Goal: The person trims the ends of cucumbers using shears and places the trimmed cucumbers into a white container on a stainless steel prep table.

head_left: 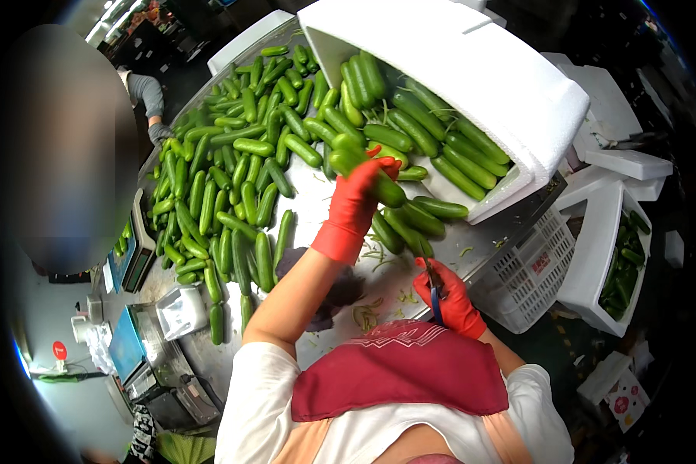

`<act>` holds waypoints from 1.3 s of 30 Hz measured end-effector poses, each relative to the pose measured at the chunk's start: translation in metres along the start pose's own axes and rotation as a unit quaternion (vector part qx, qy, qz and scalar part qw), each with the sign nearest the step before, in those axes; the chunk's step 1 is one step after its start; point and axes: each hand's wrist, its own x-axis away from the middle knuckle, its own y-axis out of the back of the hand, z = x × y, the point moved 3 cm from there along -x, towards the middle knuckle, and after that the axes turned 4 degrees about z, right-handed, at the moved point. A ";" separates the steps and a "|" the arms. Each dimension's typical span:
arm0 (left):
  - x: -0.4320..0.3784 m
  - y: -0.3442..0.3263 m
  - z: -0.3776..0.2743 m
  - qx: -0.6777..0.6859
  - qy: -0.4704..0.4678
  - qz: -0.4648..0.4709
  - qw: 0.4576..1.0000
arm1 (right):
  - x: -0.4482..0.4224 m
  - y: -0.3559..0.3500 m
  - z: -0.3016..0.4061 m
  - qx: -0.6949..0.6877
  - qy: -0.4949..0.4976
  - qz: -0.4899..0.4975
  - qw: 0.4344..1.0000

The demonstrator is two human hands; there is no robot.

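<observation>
My left hand (356,194), in a red rubber glove, is raised over the metal table and grips cucumbers (390,190). Motion blur hides exactly how many it holds. My right hand (455,298), also gloved in red, holds scissors (435,301) with a blue handle, blades pointing away from me. Just beyond the blades, several loose cucumbers (409,226) lie together on the metal. A white foam box (452,64) rests on its side at the far right of the table, its opening facing left. Cucumbers (416,130) are stacked inside it, some with stems.
A large pile of cucumbers (238,168) covers the table's left half. Thin green trimmings (366,316) and dark purple leaves (342,287) lie before me. Scales (142,255) stand left. Another person's gloved hand (160,133) touches the pile. A white crate (533,267) sits below right.
</observation>
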 end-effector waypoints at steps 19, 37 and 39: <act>0.093 0.023 0.018 0.417 0.040 -0.095 0.903 | -0.060 -0.051 0.031 0.133 0.023 0.023 0.991; 0.095 0.019 0.001 0.387 -0.006 -0.117 0.915 | -0.043 -0.050 -0.004 0.102 -0.059 0.027 0.993; 0.099 0.034 -0.004 0.186 -0.058 -0.103 0.975 | -0.035 -0.052 -0.003 0.009 -0.150 0.070 0.986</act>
